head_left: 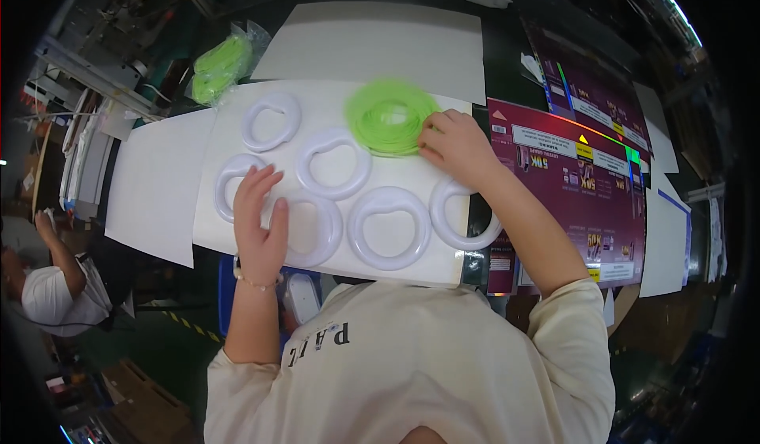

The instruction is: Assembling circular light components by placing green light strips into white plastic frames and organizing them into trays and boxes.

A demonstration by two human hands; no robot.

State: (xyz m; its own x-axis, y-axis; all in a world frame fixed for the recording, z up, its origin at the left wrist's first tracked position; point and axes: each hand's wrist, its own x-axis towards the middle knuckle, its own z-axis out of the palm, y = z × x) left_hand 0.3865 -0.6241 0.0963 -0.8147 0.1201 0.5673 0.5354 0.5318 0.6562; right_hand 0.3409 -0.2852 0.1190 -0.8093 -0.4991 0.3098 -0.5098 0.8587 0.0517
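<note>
Several glossy pale-white rings lie on a white sheet [210, 242]; one white ring [389, 262] is at the near middle, another white ring [360, 176] just beyond it. My left hand [263, 238] is open, thumb apart from the fingers, over the left-hand rings and partly covering them. A bright green coil [385, 139] of thin looped strands is at the far middle of the sheet, its outline slightly blurred. My right hand [457, 147] has its bent fingers closed on the coil's right edge; the fingertips are partly hidden.
A clear bag [222, 66] of green loops lies at the far left. Another white sheet [372, 40] is behind. Dark red printed card sheets [566, 183] lie to the right. A blue bin [226, 294] stands below the near edge. Another person [59, 294] is at far left.
</note>
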